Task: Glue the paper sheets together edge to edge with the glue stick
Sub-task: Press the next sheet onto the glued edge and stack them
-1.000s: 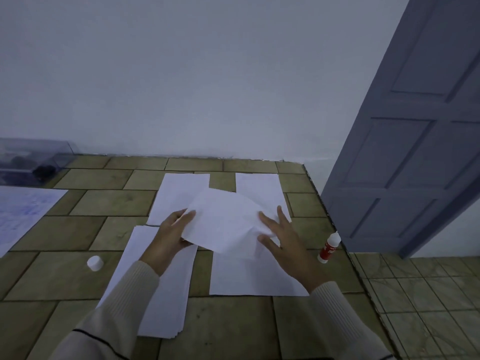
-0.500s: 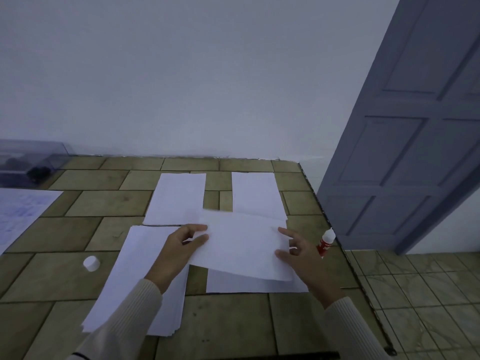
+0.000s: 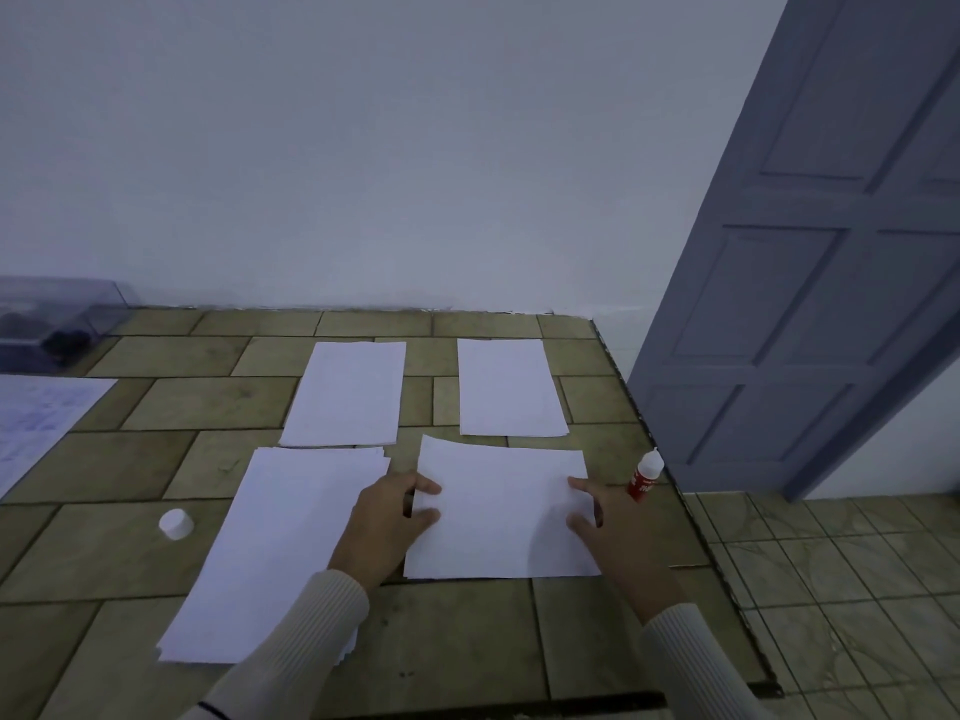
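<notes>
A white sheet [image 3: 501,511] lies on the tiled table top, over another sheet beneath it. My left hand [image 3: 392,517] grips its left edge and my right hand [image 3: 602,517] grips its right edge. Two single sheets lie farther back, one on the left [image 3: 348,392] and one on the right [image 3: 509,387]. A stack of paper [image 3: 275,553] lies to the left of my left hand. The glue stick [image 3: 644,475], red with a white tip, stands uncapped just right of my right hand. Its white cap [image 3: 175,523] sits left of the stack.
The table edge [image 3: 691,517] runs close along the right, with tiled floor and a grey door [image 3: 831,252] beyond. A printed sheet [image 3: 31,423] lies at far left. A clear plastic box [image 3: 52,319] stands at the back left by the wall.
The sheet, held tilted above the table a second ago, has been turned level and brought down onto the lower right sheet. Both hands moved down with it.
</notes>
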